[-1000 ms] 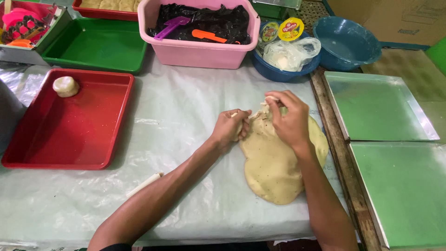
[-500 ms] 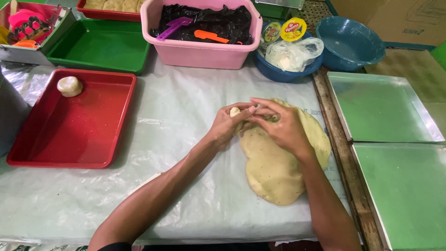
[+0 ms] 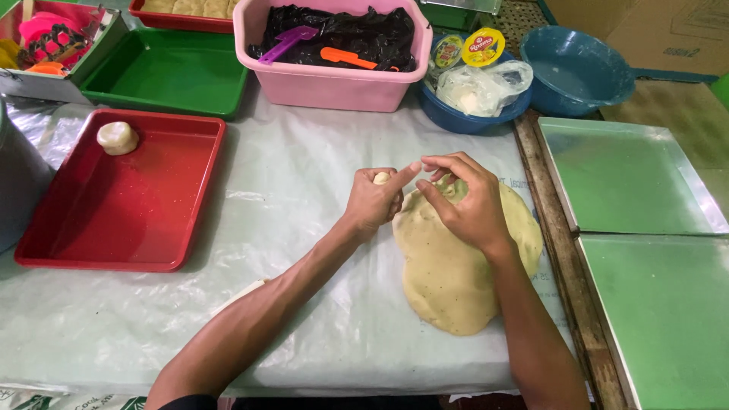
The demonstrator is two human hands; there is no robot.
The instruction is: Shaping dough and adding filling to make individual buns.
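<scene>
left hand (image 3: 376, 203) closed on a small dough piece (image 3: 381, 178); right hand (image 3: 465, 199) pinches over the dough slab (image 3: 456, 273); pinch evenly for equal portions.

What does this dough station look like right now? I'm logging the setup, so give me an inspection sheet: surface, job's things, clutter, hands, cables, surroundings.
Surface: table covered with pale plastic sheet, wrinkled.
Job's things: flat dough slab on the sheet; small dough piece in the left hand; one dough ball in the red tray.
Clutter: pink tub with black bag and scrapers; green tray; two blue bowls, one holding tubs and a bag.
Hands: left closed on the small piece; right hand over the slab's top edge, fingertips meeting the left.
Cables: nothing seen.
Surroundings: two metal baking trays at right.
</scene>
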